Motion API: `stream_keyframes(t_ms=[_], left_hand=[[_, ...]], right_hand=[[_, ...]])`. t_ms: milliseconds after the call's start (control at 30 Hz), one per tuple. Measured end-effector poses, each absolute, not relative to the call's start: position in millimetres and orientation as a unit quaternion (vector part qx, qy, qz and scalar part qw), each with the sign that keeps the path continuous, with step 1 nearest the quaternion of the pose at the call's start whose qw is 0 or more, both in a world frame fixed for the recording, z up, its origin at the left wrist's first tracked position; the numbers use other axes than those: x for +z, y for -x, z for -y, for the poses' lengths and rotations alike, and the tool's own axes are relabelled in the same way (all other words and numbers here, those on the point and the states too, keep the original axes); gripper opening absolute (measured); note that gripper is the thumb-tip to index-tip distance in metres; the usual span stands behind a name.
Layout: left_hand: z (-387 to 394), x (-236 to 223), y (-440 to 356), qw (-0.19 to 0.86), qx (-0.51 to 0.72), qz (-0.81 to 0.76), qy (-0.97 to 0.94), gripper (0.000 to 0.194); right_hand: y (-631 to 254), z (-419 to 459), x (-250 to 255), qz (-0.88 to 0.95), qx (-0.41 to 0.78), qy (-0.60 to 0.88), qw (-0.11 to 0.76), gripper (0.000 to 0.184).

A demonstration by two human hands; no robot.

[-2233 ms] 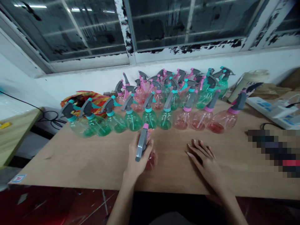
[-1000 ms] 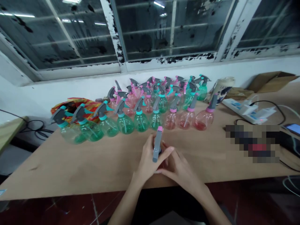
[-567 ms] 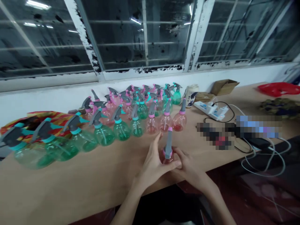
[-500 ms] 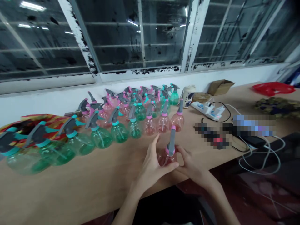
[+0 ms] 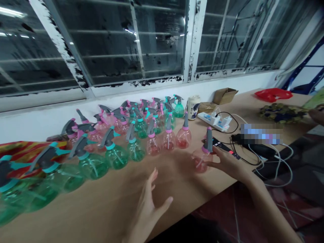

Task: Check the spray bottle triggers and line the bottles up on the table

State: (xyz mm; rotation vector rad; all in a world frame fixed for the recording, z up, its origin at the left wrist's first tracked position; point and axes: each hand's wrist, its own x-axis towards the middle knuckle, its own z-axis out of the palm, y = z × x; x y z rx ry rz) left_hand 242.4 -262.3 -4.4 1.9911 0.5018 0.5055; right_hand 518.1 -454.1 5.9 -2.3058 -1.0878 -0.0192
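Observation:
A clear pink spray bottle (image 5: 201, 160) with a grey trigger and pink collar stands upright at the right end of the front row. My right hand (image 5: 225, 162) grips its right side, thumb and fingers around the body. Over the table, my left hand (image 5: 150, 202) is open with fingers apart, touching nothing. In the row to the left stand pink spray bottles, among them one (image 5: 184, 137) nearest the held bottle, and green ones (image 5: 116, 156) with turquoise collars. More pink and green bottles crowd behind them along the wall.
Behind my right hand lie a phone (image 5: 220, 145), a white power strip (image 5: 214, 121) and tangled cables. A printed can (image 5: 193, 107), a cardboard box (image 5: 225, 96) and a red plastic bag (image 5: 273, 95) sit by the wall. Patterned cloth (image 5: 30, 150) lies behind the leftmost bottles.
The pink bottle has moved right, from between both hands to my right hand alone. My left hand has let go and drawn back to the left. The view has shifted right.

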Motion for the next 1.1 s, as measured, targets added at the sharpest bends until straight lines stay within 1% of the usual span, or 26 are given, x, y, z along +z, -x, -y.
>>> stream_keyframes(t_ms=[133,200,400,600,867,967,1100], left_hand=[[254.1,-18.5,-232.7,0.475,0.261,-0.245,-0.804,0.066],[247.6,-22.3,-226.3,0.466,0.269,-0.255,-0.804,0.063],[235.1,-33.6,-216.2,0.486,0.294,-0.3,-0.766,0.055],[245.8,-35.0,-227.9,0.476,0.369,-0.346,-0.719,0.05],[243.2,-30.6,-225.5,0.453,0.374,-0.367,-0.721,0.052],[244.3,-32.0,-223.9,0.455,0.379,-0.377,-0.713,0.051],[245.9,-30.4,-223.5,0.46,0.379,-0.385,-0.705,0.05]], right_hand=[[-547.4,450.8,8.1,0.401,-0.033,0.874,0.274,0.039],[-558.9,446.2,10.5,0.401,-0.038,0.875,0.269,0.035],[-590.1,428.6,13.7,0.411,-0.048,0.876,0.249,0.033],[-615.5,416.1,8.5,0.408,-0.057,0.881,0.233,0.041],[-633.5,408.7,3.0,0.403,-0.046,0.887,0.223,0.05],[-635.7,407.1,2.5,0.4,-0.043,0.888,0.222,0.049],[-637.9,405.3,1.8,0.412,-0.038,0.881,0.231,0.042]])
